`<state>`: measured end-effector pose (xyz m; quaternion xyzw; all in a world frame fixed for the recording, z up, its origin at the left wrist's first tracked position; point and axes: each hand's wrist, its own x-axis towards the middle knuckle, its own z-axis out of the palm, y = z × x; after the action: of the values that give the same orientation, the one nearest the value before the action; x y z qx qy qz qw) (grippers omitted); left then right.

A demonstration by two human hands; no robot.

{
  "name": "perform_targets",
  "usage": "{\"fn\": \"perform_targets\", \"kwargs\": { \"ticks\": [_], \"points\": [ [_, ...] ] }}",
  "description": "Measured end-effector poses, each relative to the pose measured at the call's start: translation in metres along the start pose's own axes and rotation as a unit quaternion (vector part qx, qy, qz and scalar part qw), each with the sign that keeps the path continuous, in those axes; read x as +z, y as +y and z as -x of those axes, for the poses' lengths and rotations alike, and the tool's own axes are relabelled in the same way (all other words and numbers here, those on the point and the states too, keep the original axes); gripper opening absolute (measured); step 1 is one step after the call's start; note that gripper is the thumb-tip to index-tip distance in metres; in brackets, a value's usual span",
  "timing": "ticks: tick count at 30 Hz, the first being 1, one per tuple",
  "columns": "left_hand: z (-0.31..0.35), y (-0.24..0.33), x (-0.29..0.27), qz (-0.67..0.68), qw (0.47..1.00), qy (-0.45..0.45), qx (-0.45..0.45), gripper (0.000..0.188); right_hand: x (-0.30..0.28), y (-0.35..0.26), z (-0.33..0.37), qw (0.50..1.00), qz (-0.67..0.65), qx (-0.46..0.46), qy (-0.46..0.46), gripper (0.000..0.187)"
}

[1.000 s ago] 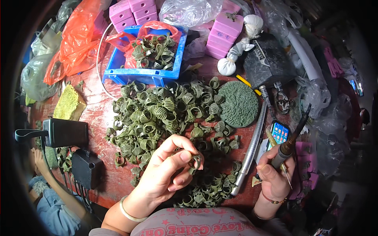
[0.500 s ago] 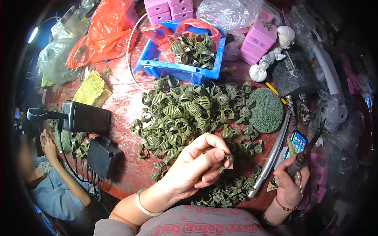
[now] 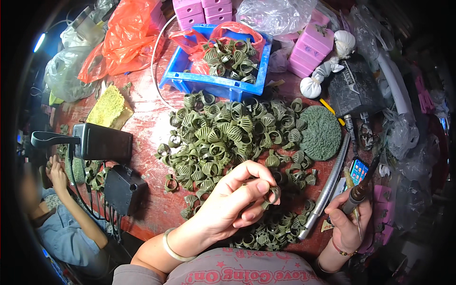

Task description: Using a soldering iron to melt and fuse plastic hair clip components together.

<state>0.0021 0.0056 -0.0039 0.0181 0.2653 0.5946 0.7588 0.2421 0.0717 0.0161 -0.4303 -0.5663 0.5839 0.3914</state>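
Note:
My left hand (image 3: 242, 194) pinches a small green ring (image 3: 274, 194) between thumb and fingertips, above the front of a heap of similar green openwork rings (image 3: 213, 137). A smaller pile of rings (image 3: 270, 232) lies close to my body, partly under that hand. At the right, my right hand (image 3: 349, 218) is closed around a pen-like tool (image 3: 355, 198) with a dark grip, its tip pointing up and away. A thin metal pick (image 3: 357, 223) also shows between those fingers. Between my hands lies a silver tapered ring mandrel (image 3: 327, 194).
Beyond the heap stands a blue bin (image 3: 213, 83) with a red bag and more rings. A round green textured pad (image 3: 320, 133), a lit phone (image 3: 358, 171) and a black box (image 3: 356, 90) are at right. Left are a black device (image 3: 104, 142) and a co-worker's arm (image 3: 78, 213).
My right hand has tilted slightly, and the pen-like tool in it has swung a little to the left. My left hand keeps its pinch. The co-worker's hand has shifted slightly.

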Motion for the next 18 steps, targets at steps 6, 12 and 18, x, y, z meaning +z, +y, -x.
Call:
{"fn": "perform_targets", "kwargs": {
  "ticks": [6, 12, 18],
  "points": [
    [0.0, 0.0, -0.001, -0.001, 1.0, -0.001, -0.002, 0.003, 0.002, 0.001, 0.0, 1.0, 0.021, -0.005, -0.01, 0.037],
    [0.0, -0.001, -0.001, -0.006, 1.0, -0.005, 0.0, 0.004, 0.011, -0.004, 0.001, 0.995, 0.093, -0.026, 0.012, 0.031],
    [0.0, 0.0, -0.002, 0.007, 1.0, -0.021, -0.008, 0.004, 0.019, -0.005, 0.009, 0.961, 0.251, -0.098, 0.065, 0.031]
  ]
}}
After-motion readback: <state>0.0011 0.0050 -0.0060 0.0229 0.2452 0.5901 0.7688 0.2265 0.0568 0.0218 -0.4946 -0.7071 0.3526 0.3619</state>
